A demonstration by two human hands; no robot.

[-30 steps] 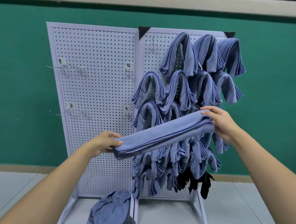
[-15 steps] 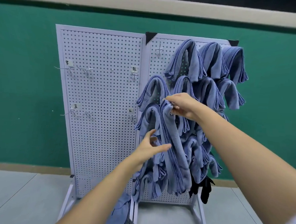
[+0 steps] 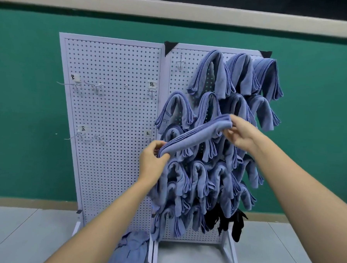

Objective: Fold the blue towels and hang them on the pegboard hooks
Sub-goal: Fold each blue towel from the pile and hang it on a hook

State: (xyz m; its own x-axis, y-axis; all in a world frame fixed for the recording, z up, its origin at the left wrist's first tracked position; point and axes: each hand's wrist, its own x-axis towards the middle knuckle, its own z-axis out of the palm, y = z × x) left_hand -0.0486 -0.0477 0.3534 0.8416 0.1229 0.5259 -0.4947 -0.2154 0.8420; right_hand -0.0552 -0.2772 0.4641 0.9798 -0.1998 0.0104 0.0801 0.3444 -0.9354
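I am holding the folded blue towel (image 3: 196,137) stretched between both hands at the centre of the frame, in front of the right panel (image 3: 183,75) of the white pegboard. It forms a long, thick band on a slant, with its lower end left of centre and its upper end right of centre. My left hand (image 3: 152,157) grips the lower end, its fingers curled round the thickness of the fold. My right hand (image 3: 242,133) pinches the upper end between thumb and fingers, though the cloth partly hides the fingertips. The band crosses in front of towels already on the board, and I cannot tell whether it touches them.

The right panel is crowded with hung towels (image 3: 238,74), each draped over a hook, in rows running from the upper right of the frame down to the lower centre. A bare hook (image 3: 181,61) sticks out near that panel's upper left corner. Some black cloth pieces (image 3: 236,225) dangle below the towels at the lower right of the panel.

The left panel (image 3: 113,108) carries wire hooks (image 3: 78,84) and small paper labels (image 3: 75,77) in two rows. At the bottom centre of the frame a loose heap of blue cloth (image 3: 132,248) lies at the foot of the board on the grey floor (image 3: 22,234). A green wall (image 3: 23,103) fills the background.
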